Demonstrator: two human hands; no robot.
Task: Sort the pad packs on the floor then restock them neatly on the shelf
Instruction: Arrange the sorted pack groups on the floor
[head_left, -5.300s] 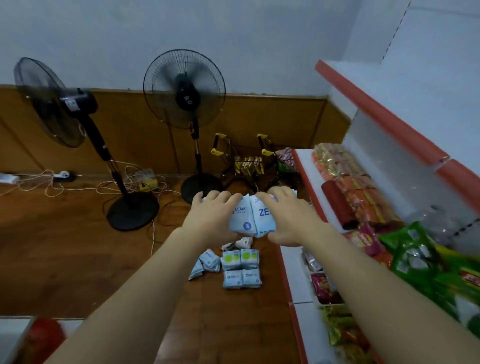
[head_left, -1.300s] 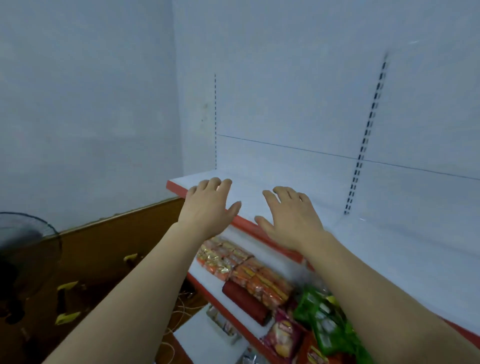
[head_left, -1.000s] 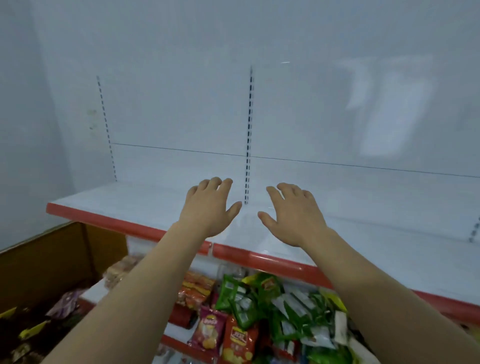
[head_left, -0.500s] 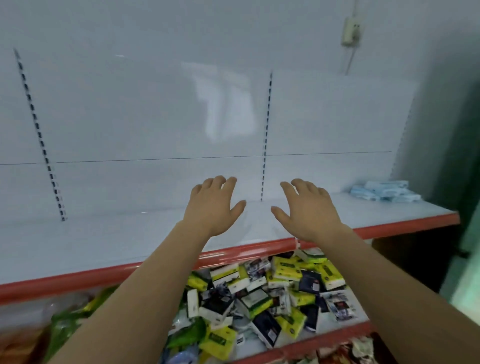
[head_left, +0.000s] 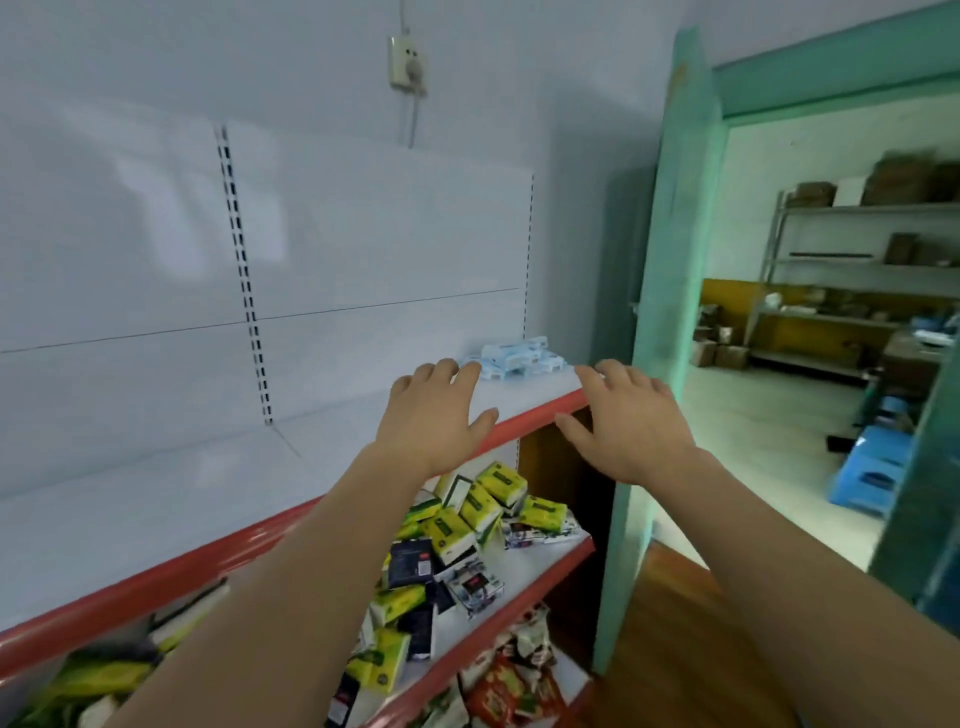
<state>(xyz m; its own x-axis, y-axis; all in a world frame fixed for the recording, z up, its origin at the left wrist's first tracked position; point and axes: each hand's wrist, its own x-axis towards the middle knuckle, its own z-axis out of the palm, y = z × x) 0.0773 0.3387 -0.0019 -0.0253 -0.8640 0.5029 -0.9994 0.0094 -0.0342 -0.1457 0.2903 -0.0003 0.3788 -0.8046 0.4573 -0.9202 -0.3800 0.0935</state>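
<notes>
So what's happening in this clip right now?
A person is restocking a store shelf. Both hands are empty with fingers spread: the left hand is over the white shelf top, and the right hand is beyond its end. A small pile of light blue pad packs lies at the shelf's far right end, just past the left hand's fingertips. The shelf below holds jumbled green and dark packets.

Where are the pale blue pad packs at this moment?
In the head view, the pale blue pad packs lie at the right end of the upper shelf, against its back panel, just beyond the left hand.
</notes>
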